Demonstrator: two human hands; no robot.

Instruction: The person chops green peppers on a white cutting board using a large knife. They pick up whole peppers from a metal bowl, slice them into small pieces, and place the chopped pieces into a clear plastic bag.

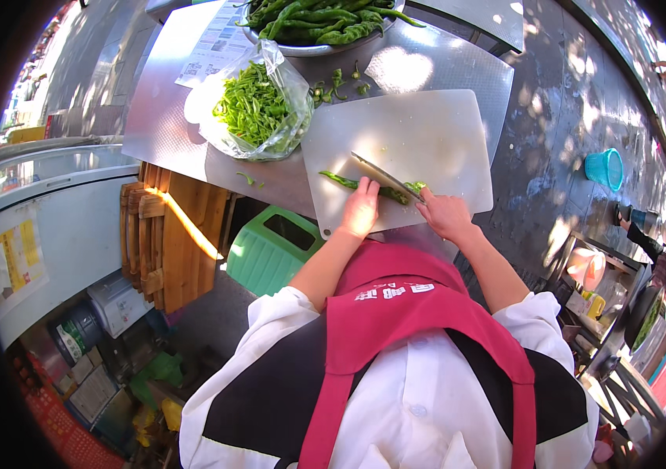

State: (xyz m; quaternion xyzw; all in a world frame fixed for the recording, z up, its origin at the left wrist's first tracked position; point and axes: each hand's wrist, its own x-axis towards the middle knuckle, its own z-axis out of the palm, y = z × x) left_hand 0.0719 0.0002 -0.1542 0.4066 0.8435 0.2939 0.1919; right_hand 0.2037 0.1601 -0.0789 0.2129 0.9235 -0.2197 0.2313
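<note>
On a white cutting board (419, 125), long green peppers (336, 179) lie slantwise near the front edge. My left hand (359, 209) grips them with bent fingers, close beside the blade. Closed around the handle of a kitchen knife (380, 173), my right hand (447, 216) keeps the blade across the peppers, its tip pointing far left. Part of a pepper shows right of the blade, next to my right fingers. The knife handle is mostly hidden in my fist. Left of the board, a clear plastic bag (295, 102) holds a heap of cut green pepper (253, 105).
A metal bowl (319, 50) of whole green peppers stands at the table's far side. Pepper stems (337, 84) lie on the metal table (157, 102) behind the board. A green plastic stool (258, 254) and folded wooden chairs (184, 234) are below left. A turquoise bucket (604, 170) is at right.
</note>
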